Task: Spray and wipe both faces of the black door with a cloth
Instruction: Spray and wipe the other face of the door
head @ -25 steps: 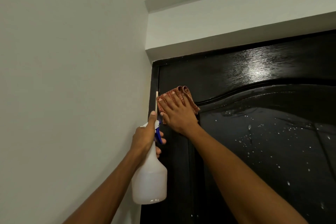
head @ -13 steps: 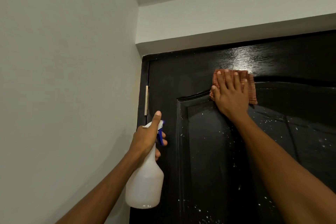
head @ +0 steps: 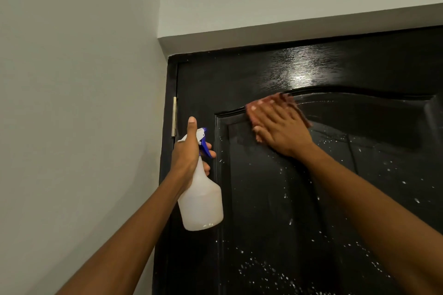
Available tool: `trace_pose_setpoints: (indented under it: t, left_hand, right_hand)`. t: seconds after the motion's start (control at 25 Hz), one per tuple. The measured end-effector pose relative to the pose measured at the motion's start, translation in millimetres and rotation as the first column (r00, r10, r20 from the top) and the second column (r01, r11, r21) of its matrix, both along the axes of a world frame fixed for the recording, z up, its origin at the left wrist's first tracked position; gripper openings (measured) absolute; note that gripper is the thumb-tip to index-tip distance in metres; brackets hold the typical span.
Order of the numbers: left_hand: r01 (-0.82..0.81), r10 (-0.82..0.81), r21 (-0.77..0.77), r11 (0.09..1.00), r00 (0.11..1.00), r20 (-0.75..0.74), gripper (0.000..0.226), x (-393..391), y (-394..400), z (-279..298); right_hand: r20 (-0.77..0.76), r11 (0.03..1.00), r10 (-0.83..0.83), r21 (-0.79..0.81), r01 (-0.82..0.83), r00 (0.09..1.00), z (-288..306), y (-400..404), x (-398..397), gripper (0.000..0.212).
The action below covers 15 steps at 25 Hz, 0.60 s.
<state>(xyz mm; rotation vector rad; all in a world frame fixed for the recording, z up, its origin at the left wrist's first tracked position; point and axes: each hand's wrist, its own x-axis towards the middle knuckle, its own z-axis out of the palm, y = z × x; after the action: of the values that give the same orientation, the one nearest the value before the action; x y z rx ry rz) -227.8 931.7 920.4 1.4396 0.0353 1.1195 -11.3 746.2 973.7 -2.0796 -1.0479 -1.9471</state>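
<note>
Flat-fingered, the right hand [head: 280, 127] presses a reddish checked cloth [head: 286, 103] against the glossy black panelled door [head: 275, 199] near its top left, while the left hand [head: 189, 151] grips a translucent white spray bottle [head: 201, 201], so droplets lower down may dry into streaks if missed.

One black door [head: 275, 187] fills the right of the scene, and one cloth [head: 291, 103] lies against its upper panel. One spray bottle [head: 200, 199] hangs at the left of the door. Two hands are in view: one left hand [head: 188, 151] on the bottle, one right hand [head: 280, 127] on the cloth. One metal hinge [head: 174, 116] shows on the door's left edge. White droplets speckle the panel, too many to count.
</note>
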Motion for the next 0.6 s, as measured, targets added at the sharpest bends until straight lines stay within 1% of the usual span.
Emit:
trace_pose_setpoints:
  t: [0.04,0.08,0.12,0.16,0.24,0.32,0.4,0.48,0.6]
  left_hand:
    - [0.012,-0.012,0.002,1.0,1.0,0.009,0.073,3,-3,5]
    - [0.022,-0.022,0.003,1.0,1.0,0.017,0.074,5,-5,10]
    - [0.031,-0.031,0.005,0.999,0.999,0.019,0.074,7,-6,15]
    - [0.04,-0.04,0.013,0.999,0.999,0.019,0.075,8,-8,20]
    - [0.038,-0.039,0.069,0.997,0.999,0.015,0.078,12,-10,29]
    - [0.038,-0.04,0.12,0.992,0.999,0.013,0.078,14,-13,33]
    - [0.051,-0.05,0.11,0.993,0.999,-0.012,0.075,16,-14,33]
    - [0.047,-0.045,0.065,0.997,0.999,-0.024,0.074,16,-14,31]
    - [-0.025,0.025,0.055,0.998,1.0,0.007,0.075,19,-7,21]
  right_hand:
    - [-0.089,0.973,0.046,0.231,-0.024,0.995,-3,-7,4,0.066]
    - [-0.154,0.916,0.093,0.401,-0.024,0.984,-10,-11,8,0.067]
    - [-0.191,0.868,0.124,0.496,-0.013,0.974,-17,-11,10,0.068]
    - [-0.203,0.847,0.134,0.531,-0.006,0.97,-26,-9,11,0.068]
    - [-0.191,0.858,0.131,0.514,-0.015,0.973,-38,-1,10,0.068]
    - [-0.173,0.886,0.116,0.462,-0.023,0.978,-48,6,7,0.068]
    - [-0.144,0.916,0.085,0.401,-0.02,0.986,-56,15,7,0.068]
    - [-0.13,0.944,0.077,0.329,-0.03,0.989,-59,24,2,0.068]
    - [-0.144,0.975,0.087,0.215,-0.055,0.986,-62,45,-11,0.071]
